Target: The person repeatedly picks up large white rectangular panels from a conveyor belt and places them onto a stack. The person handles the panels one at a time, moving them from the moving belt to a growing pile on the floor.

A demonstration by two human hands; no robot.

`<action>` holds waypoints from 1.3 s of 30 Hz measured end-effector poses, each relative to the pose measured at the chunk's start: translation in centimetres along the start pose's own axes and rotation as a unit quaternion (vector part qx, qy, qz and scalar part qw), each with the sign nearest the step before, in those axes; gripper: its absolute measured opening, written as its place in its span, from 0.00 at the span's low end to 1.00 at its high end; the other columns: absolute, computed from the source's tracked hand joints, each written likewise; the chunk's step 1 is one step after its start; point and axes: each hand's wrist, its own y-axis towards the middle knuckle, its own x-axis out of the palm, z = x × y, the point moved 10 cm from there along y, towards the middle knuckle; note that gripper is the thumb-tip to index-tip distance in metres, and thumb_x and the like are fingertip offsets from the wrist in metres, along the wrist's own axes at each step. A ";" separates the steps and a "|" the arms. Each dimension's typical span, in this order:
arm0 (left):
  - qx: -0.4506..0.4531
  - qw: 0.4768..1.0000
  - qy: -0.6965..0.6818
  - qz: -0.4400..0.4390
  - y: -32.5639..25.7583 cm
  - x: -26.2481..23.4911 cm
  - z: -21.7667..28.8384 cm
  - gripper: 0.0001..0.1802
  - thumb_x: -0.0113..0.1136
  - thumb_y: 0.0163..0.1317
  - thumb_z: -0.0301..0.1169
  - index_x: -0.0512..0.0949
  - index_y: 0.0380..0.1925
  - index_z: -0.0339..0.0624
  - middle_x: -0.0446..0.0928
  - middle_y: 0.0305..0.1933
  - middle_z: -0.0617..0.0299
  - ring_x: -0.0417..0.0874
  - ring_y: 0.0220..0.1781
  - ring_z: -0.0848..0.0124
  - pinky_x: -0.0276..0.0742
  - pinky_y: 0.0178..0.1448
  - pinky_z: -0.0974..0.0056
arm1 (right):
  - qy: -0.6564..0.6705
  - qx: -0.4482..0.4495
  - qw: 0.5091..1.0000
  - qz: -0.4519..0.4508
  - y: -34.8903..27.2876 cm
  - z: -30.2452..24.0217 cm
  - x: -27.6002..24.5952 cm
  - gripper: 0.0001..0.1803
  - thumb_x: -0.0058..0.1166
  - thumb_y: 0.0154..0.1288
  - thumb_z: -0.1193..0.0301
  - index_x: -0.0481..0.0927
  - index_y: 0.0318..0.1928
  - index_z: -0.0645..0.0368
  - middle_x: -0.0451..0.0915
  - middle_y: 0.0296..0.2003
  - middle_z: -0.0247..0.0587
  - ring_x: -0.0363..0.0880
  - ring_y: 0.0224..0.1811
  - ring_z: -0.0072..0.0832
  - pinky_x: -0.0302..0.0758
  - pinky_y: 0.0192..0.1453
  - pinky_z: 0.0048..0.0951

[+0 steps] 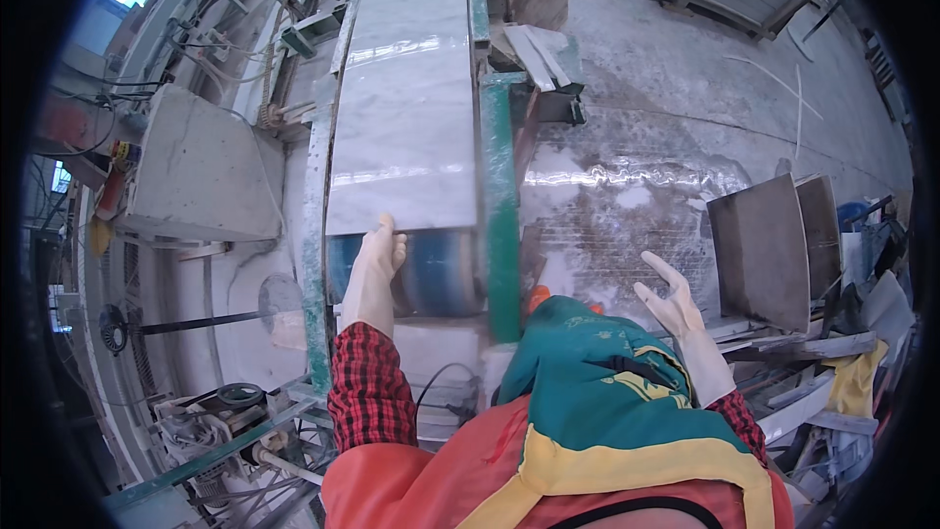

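Observation:
A long white stone slab with faint grey veins and a glossy top lies on a conveyor with green side rails, running away from me. At its near edge is my left hand, in a pale glove, fingers curled against the edge with one fingertip on top. Its underside grip is hidden. Just below that edge a blue roller shows at the conveyor's end. My right hand, also gloved, is held out to my right, thumb and fingers apart, with nothing in it.
The green rail borders the slab on the right. Brown-grey panels lean upright at right, near scrap pieces and a yellow cloth. A big pale block stands at left. Hoses and cables lie lower left.

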 end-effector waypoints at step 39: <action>0.143 0.946 -0.292 0.012 1.5 1.9 0.5 0.16 0.48 0.73 0.35 0.70 0.44 0.27 0.79 0.33 0.47 0.85 0.34 0.58 0.86 0.40 0.60 | 0.020 0.041 0.998 0.046 -2.6 4.5 -1.6 0.29 0.61 0.56 0.69 0.75 0.60 0.64 0.75 0.60 0.52 0.70 0.66 0.40 0.63 0.70 0.33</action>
